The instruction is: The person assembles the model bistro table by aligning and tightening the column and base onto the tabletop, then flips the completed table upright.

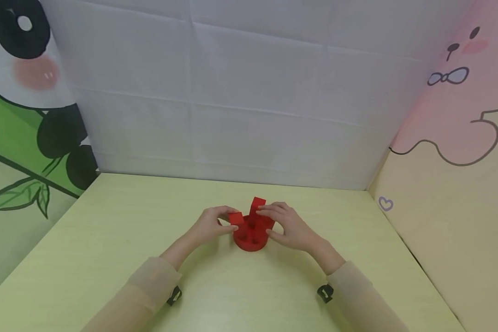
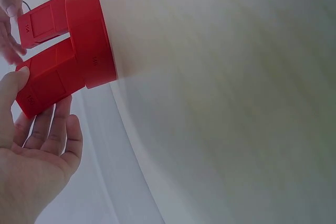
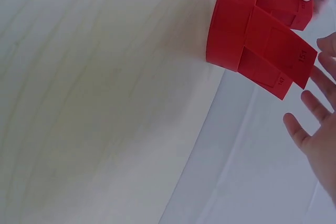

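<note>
A round red base (image 1: 250,246) with holes in its top stands on the table. Several red blocks with raised numbers rise from its rim, flaring outward. My left hand (image 1: 210,225) pinches one red block (image 2: 48,82) between thumb and fingers; its lower end meets the base's rim. On the opposite side, my right hand (image 1: 292,228) has its fingers spread loosely around another red block (image 3: 281,48) marked 151, apparently just off its outer end. A further red block (image 1: 257,207) stands at the far side of the base. The right fingertips partly hide the blocks in the head view.
The pale wooden table (image 1: 157,203) runs back to a white cloth wall (image 1: 232,101). Printed side panels stand left and right, one with a pink cartoon figure (image 1: 460,110). Dark wrist straps (image 1: 174,295) hang below both sleeves.
</note>
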